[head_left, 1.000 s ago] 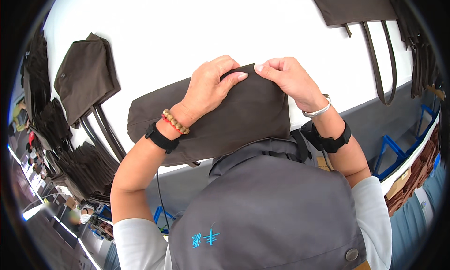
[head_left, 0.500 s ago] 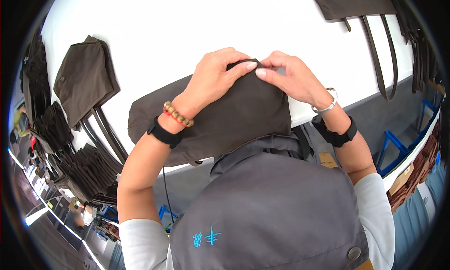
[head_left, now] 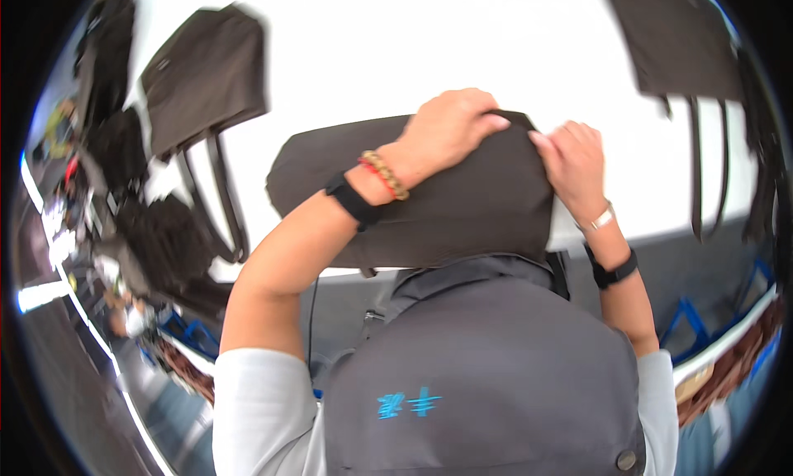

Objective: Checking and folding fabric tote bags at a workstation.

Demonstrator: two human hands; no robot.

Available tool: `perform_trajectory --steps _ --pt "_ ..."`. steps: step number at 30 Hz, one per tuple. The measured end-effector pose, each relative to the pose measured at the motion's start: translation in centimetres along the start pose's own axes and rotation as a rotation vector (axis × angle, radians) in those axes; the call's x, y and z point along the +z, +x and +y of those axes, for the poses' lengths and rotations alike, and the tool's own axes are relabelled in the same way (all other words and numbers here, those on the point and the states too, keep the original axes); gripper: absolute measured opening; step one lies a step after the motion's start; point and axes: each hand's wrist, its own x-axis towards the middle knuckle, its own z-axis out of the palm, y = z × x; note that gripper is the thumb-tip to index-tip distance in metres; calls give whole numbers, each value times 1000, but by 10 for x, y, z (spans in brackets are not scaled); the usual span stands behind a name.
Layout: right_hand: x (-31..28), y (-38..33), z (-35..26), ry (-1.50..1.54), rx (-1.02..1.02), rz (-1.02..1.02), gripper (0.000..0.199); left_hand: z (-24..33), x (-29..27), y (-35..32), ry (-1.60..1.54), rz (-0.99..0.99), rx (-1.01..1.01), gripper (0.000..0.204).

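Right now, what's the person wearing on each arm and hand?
Left hand: bare, with a tan bead bracelet beside a thin red one, then a black wristband further up. Right hand: bare, with a silver bracelet and a black wristband. Both arms end in short white sleeves under a grey vest.

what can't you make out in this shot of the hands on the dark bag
Head view only:
- Fingertips of the left hand and right hand: curled over the far edge of the dark bag, so the grip is hidden.
- The bag's near edge: covered by the person's grey vest.
- The bag at upper left and the bag at upper right: motion-blurred; the right one is cut by the rim.
- Items along the left edge: too blurred to name.
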Motion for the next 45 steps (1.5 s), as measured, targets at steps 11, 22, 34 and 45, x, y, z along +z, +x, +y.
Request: perform_trajectory --steps 11,22,34,45 --pt "-7 31 -82 -89 -115 -302 58 -43 -75 -139 655 122 -307 56" --pt "13 -5 -35 -301 -45 -353 61 -103 -78 -211 429 692 -546 42" --pt "-29 5 -2 552 739 -355 30 -104 -115 -202 -507 476 -722 32" --pt "-19 48 -28 521 774 -567 38 -101 -132 -159 -159 138 -762 53"
